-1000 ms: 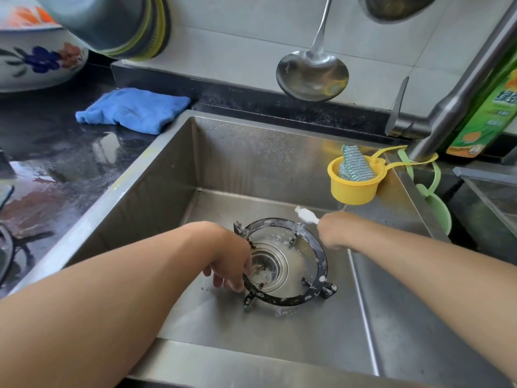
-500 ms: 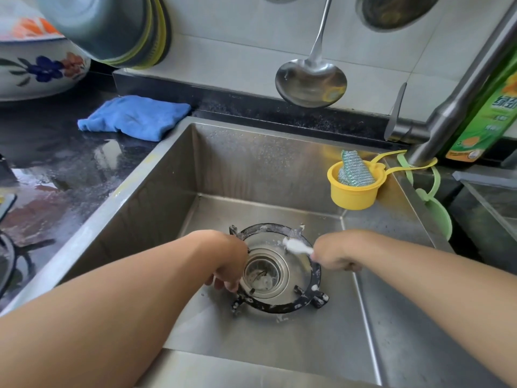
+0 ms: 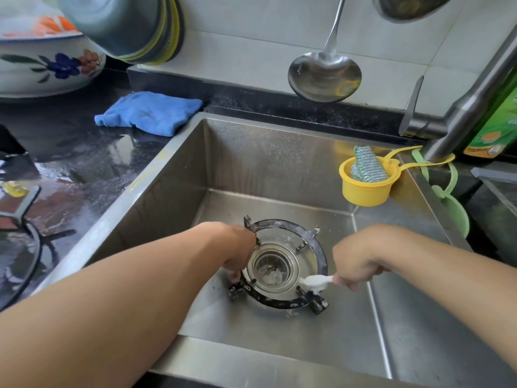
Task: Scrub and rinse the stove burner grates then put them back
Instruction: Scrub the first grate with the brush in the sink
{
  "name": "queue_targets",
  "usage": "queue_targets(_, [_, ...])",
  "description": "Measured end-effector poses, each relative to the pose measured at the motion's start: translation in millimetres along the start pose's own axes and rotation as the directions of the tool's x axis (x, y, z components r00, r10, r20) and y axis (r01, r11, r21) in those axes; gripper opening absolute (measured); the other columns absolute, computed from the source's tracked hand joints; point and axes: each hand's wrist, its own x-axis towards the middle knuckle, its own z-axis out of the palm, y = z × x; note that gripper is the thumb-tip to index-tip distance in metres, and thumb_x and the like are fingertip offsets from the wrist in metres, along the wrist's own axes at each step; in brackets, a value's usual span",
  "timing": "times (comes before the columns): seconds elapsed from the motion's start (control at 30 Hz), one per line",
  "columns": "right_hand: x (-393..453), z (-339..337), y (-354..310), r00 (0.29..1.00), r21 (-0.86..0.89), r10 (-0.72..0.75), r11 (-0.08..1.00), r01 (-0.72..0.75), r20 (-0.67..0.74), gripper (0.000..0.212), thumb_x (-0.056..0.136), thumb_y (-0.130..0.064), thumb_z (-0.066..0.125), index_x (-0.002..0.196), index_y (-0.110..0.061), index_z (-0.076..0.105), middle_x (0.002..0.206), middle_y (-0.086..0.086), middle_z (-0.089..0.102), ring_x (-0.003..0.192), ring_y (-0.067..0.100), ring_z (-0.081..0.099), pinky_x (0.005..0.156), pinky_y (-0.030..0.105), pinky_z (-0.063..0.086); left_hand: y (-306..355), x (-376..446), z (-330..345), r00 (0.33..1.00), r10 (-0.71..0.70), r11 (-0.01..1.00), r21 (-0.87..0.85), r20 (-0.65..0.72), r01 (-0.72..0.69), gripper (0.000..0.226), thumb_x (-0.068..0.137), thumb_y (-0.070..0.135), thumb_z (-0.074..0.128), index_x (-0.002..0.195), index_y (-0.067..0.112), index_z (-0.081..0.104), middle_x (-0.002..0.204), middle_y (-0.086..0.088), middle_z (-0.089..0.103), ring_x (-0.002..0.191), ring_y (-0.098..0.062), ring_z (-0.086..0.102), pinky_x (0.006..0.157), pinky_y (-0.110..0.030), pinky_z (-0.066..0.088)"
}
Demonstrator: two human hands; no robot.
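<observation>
**Grate in sink, brush on its near-right rim**

Burner grate (image 3: 285, 261) lies flat on the sink (image 3: 251, 163) floor, ringed around the drain strainer (image 3: 270, 266). Black ring, white suds spotted over it, prongs pointing inward.

Left hand (image 3: 239, 249) is at the grate's left rim, fingers curled down over the ring and gripping it; fingertips mostly hidden behind the knuckles.

Right hand (image 3: 356, 259) sits just right of the grate, fingers curled tight around the handle of a white brush (image 3: 316, 282). Brush head points left and touches the ring's near-right part, next to the foot at that corner. Head is coated in foam, bristles can't be made out.

Around it:
- yellow cup (image 3: 363, 186) hangs at the sink's far-right corner, looped on the tap (image 3: 470, 107), with a teal scrubber (image 3: 369, 166) standing in it
- green detergent bottle (image 3: 498, 130) behind the tap
- blue cloth (image 3: 149, 112) on the wet dark worktop (image 3: 70, 152), at the sink's far-left corner
- steel ladle (image 3: 324, 74) hangs on the tiled wall
- flowered bowl (image 3: 47, 65) at the worktop's far-left
- second grate (image 3: 33, 247) on the hob at the left edge
</observation>
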Motion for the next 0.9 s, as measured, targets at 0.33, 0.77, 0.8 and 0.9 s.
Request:
queue_targets(0.33, [-7.1, -0.3, -5.0, 0.987, -0.030, -0.060, 0.997, 0.066, 0.149, 0.022, 0.105, -0.012, 0.042, 0.112, -0.007, 0.062, 0.068, 0.005, 0.043, 0.048, 0.018, 0.036, 0.037, 0.021, 0.032, -0.6, 2.0, -0.6, 0.999, -0.028, 0.999, -0.018, -0.046, 0.028, 0.047, 0.077, 0.037, 0.088, 0.119, 0.022, 0.073, 0.109, 0.001, 0.073, 0.101, -0.023, 0.068, 0.082, -0.033, 0.054])
queue_targets(0.77, [4.6, -5.4, 9.4, 0.997, 0.064, 0.067, 0.996, -0.064, -0.037, 0.028, 0.105, -0.009, 0.041, 0.120, 0.003, 0.062, 0.069, 0.007, 0.044, 0.049, 0.017, 0.037, 0.032, 0.020, 0.029, 0.8, 3.6, -2.4, 0.999, 0.015, 0.995, 0.096, -0.051, -0.011, 0.053, 0.074, 0.048, 0.088, 0.109, 0.011, 0.072, 0.103, -0.003, 0.069, 0.105, -0.028, 0.065, 0.091, -0.039, 0.056])
queue_targets(0.8, [4.5, -7.3, 11.1, 0.989, 0.045, 0.093, 0.995, -0.088, -0.118, 0.031, 0.104, -0.004, 0.041, 0.129, 0.004, 0.058, 0.070, 0.007, 0.043, 0.051, 0.016, 0.038, 0.029, 0.019, 0.027, 1.8, 2.1, -3.5, 0.999, 0.021, 0.995, 0.098, -0.046, -0.016, 0.051, 0.075, 0.047, 0.087, 0.108, 0.011, 0.073, 0.096, -0.002, 0.067, 0.102, -0.027, 0.065, 0.090, -0.037, 0.055])
queue_targets(0.9, [8.4, -4.0, 6.6, 0.997, 0.051, 0.027, 0.998, -0.023, -0.077, 0.031, 0.105, -0.010, 0.042, 0.128, 0.001, 0.060, 0.069, 0.005, 0.042, 0.048, 0.016, 0.037, 0.035, 0.022, 0.028, 4.8, -0.8, -5.6, 0.999, 0.029, 0.995, 0.099, -0.024, -0.026, 0.047, 0.078, 0.045, 0.085, 0.109, 0.011, 0.074, 0.087, 0.000, 0.060, 0.100, -0.027, 0.066, 0.086, -0.035, 0.052])
